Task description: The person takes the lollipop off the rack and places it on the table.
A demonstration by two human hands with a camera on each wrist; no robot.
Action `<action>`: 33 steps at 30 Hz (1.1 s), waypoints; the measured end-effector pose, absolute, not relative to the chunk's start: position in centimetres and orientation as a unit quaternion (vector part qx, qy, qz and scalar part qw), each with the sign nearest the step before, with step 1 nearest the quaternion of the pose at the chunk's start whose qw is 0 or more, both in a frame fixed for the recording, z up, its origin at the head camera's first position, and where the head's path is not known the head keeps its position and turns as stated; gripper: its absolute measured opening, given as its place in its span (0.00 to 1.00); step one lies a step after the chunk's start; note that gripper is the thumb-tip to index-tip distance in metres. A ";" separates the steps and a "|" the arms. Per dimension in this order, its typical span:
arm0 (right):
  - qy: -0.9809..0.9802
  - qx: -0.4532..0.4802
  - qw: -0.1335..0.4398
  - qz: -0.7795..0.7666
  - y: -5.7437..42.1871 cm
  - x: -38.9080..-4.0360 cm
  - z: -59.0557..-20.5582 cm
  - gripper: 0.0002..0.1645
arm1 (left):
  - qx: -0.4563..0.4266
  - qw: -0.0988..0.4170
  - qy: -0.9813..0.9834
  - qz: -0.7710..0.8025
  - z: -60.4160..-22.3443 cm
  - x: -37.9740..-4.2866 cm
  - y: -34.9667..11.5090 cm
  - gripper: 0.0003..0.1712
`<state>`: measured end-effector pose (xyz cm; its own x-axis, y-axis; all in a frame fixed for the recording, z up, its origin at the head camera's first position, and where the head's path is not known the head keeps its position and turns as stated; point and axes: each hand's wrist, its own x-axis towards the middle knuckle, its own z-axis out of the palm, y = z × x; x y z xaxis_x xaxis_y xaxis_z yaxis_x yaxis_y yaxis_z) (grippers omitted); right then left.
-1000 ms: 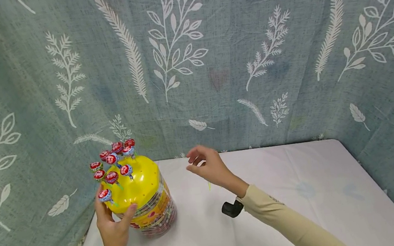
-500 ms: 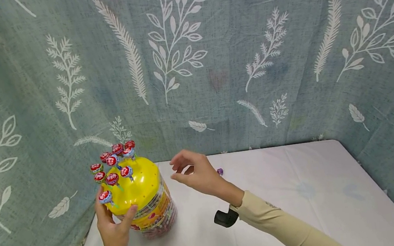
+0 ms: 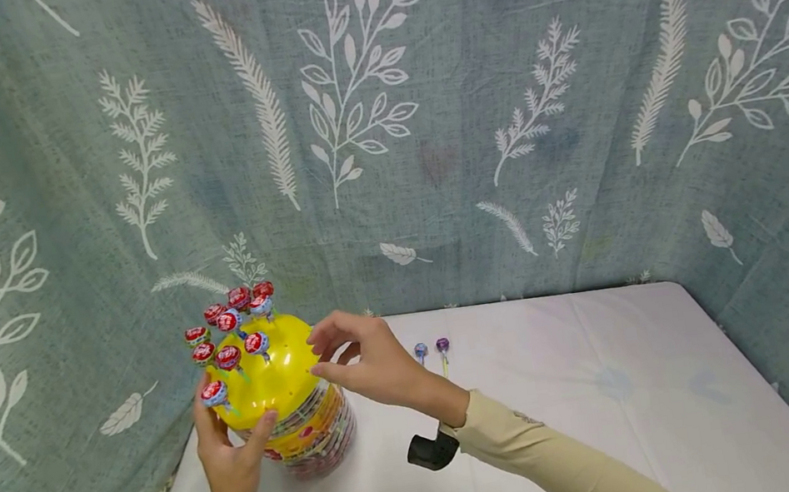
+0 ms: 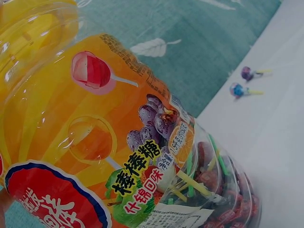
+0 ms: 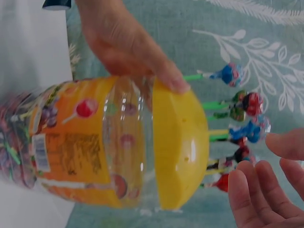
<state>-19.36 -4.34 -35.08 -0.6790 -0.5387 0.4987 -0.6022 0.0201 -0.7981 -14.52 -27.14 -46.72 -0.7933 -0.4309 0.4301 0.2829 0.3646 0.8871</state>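
Observation:
A large clear jar of lollipops [image 3: 307, 435] with an orange label and a domed yellow lid [image 3: 288, 353] stands on the left of the table. Several wrapped lollipops [image 3: 228, 357] stick up from the lid by their sticks. My left hand [image 3: 233, 454] holds the jar near its top, thumb against the lid edge. My right hand [image 3: 373, 362] is at the right side of the lid, fingers bent and nothing seen between them; the right wrist view shows its fingertips [image 5: 242, 185] close to the lollipop heads. Packed sweets [image 4: 232, 199] show low in the jar.
Two loose lollipops, one blue [image 3: 420, 351] and one purple [image 3: 442, 345], lie on the white-covered table [image 3: 578, 422] behind my right forearm. A patterned green-grey curtain [image 3: 426, 149] hangs along the back and sides.
My right hand has moved left, from beside the jar to the lid, uncovering the two loose lollipops on the table. My left hand and the jar have stayed in place.

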 end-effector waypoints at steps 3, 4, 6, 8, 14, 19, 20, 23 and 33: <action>-0.708 0.411 0.029 0.573 -5.1 -19.3 -35.1 0.15 | 0.050 0.315 -0.762 -0.564 -46.8 -14.6 -27.2 0.54; -0.709 0.414 0.030 0.570 -5.3 -19.2 -35.1 0.15 | 0.052 0.313 -0.762 -0.565 -46.9 -14.6 -27.2 0.54; -0.713 0.418 0.030 0.562 -5.8 -19.0 -35.1 0.14 | 0.056 0.312 -0.763 -0.563 -46.9 -14.6 -27.3 0.55; -0.717 0.420 0.029 0.556 -6.3 -18.8 -35.0 0.14 | 0.055 0.315 -0.765 -0.559 -47.0 -14.6 -27.3 0.55; -0.721 0.430 0.029 0.543 -7.6 -18.1 -34.8 0.15 | 0.054 0.312 -0.769 -0.555 -47.0 -14.7 -27.3 0.55; -0.716 0.438 0.023 0.542 -8.6 -17.7 -34.8 0.16 | 0.064 0.303 -0.769 -0.559 -46.4 -14.3 -26.9 0.54; -0.715 0.440 0.021 0.543 -8.8 -17.6 -34.8 0.16 | 0.065 0.303 -0.769 -0.559 -46.3 -14.2 -26.9 0.54; -0.712 0.444 0.015 0.544 -9.4 -17.3 -34.8 0.16 | 0.065 0.306 -0.770 -0.555 -46.3 -14.2 -26.9 0.53; -0.721 0.442 -0.005 0.534 -11.4 -17.0 -35.5 0.20 | 0.052 0.323 -0.773 -0.544 -46.8 -14.2 -27.2 0.52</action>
<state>-17.03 -11.40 -35.51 -0.6089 -0.6429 0.4646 -0.6319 0.0391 -0.7741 -14.23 -27.23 -46.76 -0.7861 -0.4312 0.4428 0.2719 0.4021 0.8743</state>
